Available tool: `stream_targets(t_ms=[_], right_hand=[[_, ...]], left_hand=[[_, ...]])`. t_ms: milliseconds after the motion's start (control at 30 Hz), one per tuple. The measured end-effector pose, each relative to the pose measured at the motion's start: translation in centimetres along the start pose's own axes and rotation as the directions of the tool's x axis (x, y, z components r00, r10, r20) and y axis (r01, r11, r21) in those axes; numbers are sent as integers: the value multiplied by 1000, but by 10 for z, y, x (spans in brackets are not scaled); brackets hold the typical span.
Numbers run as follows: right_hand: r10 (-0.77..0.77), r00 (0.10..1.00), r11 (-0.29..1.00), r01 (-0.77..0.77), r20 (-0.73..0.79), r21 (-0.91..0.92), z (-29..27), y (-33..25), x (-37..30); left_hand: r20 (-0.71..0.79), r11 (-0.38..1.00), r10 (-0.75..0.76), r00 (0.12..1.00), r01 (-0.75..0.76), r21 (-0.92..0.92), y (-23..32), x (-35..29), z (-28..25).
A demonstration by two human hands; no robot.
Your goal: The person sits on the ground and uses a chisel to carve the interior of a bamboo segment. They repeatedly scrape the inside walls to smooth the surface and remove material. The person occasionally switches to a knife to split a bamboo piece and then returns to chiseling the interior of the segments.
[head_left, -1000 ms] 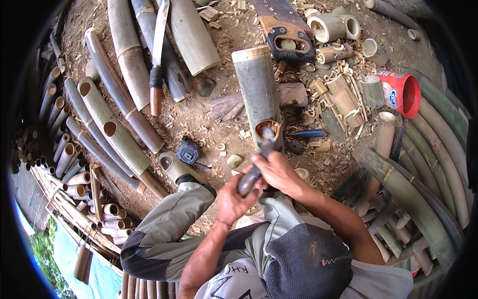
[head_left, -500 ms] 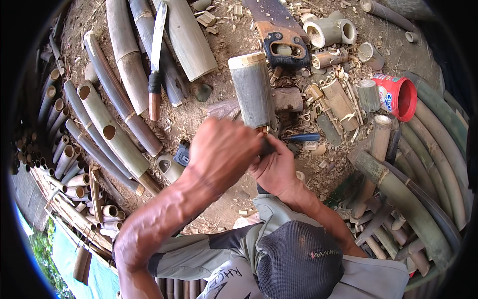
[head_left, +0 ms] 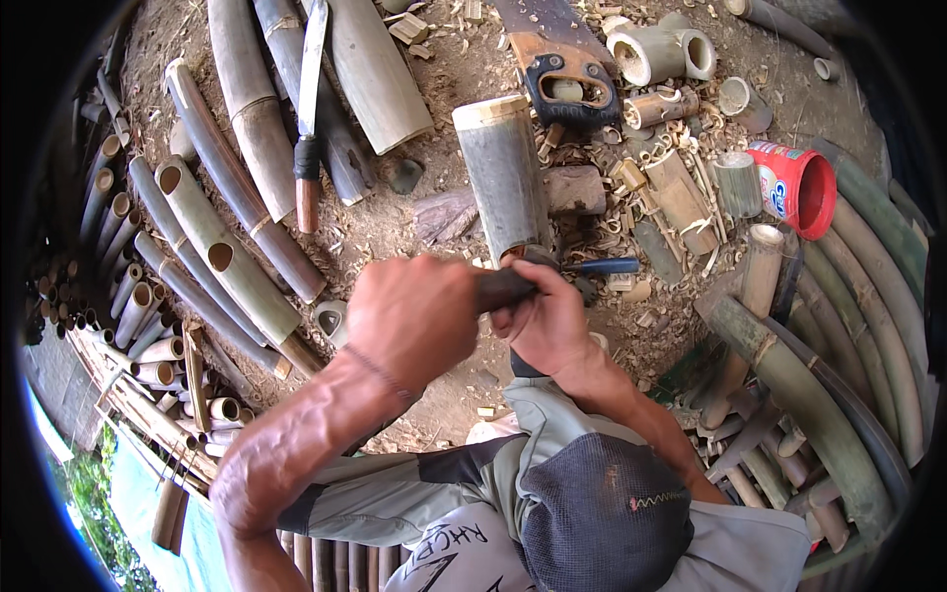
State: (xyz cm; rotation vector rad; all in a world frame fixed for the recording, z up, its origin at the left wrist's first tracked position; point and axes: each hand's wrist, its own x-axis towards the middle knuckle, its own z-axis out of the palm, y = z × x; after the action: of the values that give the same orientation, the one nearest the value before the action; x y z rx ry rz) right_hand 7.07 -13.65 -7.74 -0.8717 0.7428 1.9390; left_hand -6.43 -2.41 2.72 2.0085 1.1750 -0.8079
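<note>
My left hand is closed round a dark cylindrical handle; the rest of that tool is hidden. Beside it, my right hand has its fingers curled against the end of the same handle, with the thumb along it. Just beyond both hands a thick grey bamboo section points away from me, pale and shaved at its far rim. At its near end a reddish-brown cut opening shows next to the fingers. A blue rod-like piece lies right of my right hand.
A long knife lies far left among bamboo poles. Beyond the bamboo section sit a handsaw and cut bamboo pieces. A red tub lies tipped at right, near curved poles. Wood shavings litter the ground.
My left hand has shifted left and toward me, baring more of the dark handle. The bamboo's near opening shows more. A blue tape measure seen before is now behind my left hand.
</note>
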Motion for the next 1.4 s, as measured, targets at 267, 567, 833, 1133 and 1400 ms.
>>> stream_targets(t_ms=[267, 567, 833, 1133, 1400], right_hand=[[157, 974, 978, -176, 161, 108, -29, 20, -11], [144, 957, 808, -260, -251, -529, -24, 26, -12], [-494, 867, -53, -109, -69, -993, -36, 11, -27], [230, 960, 955, -190, 161, -229, -61, 40, -6], [88, 989, 736, -145, -118, -661, -61, 21, -23]], left_hand=[[48, 890, 311, 949, -309, 335, 8, -1, -24], [-48, 819, 122, 991, -128, -560, -86, -8, 155], [55, 109, -301, 952, 92, -990, 89, -26, 220], [34, 966, 176, 984, -179, 188, -25, -41, 91], [89, 943, 197, 976, -164, -288, -31, -26, 141]])
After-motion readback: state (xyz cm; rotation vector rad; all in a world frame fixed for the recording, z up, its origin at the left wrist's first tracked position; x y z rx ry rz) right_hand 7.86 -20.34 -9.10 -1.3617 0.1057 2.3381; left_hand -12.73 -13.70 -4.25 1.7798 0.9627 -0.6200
